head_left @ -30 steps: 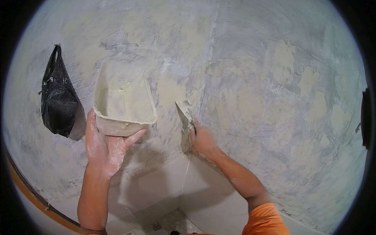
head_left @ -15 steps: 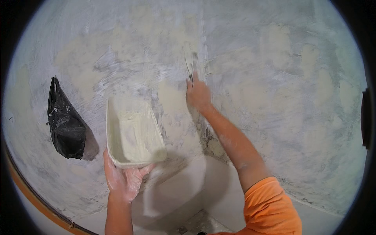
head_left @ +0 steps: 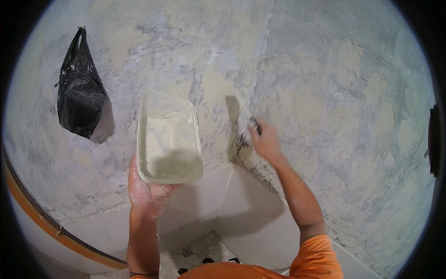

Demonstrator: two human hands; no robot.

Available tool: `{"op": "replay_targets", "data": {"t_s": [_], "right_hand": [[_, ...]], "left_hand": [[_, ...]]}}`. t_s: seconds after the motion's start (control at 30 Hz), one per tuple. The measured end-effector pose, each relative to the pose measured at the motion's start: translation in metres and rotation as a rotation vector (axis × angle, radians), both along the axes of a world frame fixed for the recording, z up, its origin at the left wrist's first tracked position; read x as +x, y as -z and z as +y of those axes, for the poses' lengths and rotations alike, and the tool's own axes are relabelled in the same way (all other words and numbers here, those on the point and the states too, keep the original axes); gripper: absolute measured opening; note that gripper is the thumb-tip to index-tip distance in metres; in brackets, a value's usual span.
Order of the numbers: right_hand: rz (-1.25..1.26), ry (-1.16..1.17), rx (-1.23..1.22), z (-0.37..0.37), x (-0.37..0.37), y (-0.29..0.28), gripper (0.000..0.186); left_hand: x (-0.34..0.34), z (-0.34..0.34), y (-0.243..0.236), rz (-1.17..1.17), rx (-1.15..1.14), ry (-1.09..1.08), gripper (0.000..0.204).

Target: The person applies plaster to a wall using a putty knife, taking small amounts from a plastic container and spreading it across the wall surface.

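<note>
My left hand (head_left: 147, 193), smeared with white, supports a translucent plastic tub (head_left: 200, 160) from beneath its near end, fingers mostly hidden behind it. Pale cream filler (head_left: 169, 132) coats the inside of the tub. To the right, my right hand (head_left: 267, 142) is closed around the dark handle of a putty knife (head_left: 255, 124). Its blade is thin and blurred, close to the wall corner; whether it touches the wall I cannot tell. The grey wall (head_left: 320, 107) around it carries uneven cream patches and streaks.
A black plastic bag (head_left: 81, 100) hangs on the wall at left. Smooth white panels (head_left: 251, 204) run below the plastered wall and meet in the corner. An orange-brown curved edge (head_left: 42, 223) lies at lower left, and a dark object (head_left: 434, 139) sits at the far right.
My right hand has moved down and right with the putty knife, closer to the corner's lower part. The view has tilted downward, and the tub sits slightly higher and further right in it.
</note>
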State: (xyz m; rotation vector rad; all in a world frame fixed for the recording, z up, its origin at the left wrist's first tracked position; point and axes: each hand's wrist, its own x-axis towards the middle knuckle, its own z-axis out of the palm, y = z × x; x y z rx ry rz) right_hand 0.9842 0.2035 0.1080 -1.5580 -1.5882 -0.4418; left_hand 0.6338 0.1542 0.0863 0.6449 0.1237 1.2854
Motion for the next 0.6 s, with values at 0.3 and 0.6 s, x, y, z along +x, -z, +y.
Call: {"op": "replay_targets", "data": {"t_s": [0.3, 0.6], "right_hand": [[0.063, 0.027, 0.188, 0.052, -0.041, -0.107, 0.050], [-0.051, -0.033, -0.105, 0.009, -0.041, 0.016, 0.052]], "left_hand": [[-0.015, -0.013, 0.025, 0.159, 0.133, -0.336, 0.061], [-0.019, -0.019, 0.043, 0.172, 0.058, -0.467, 0.056]]}}
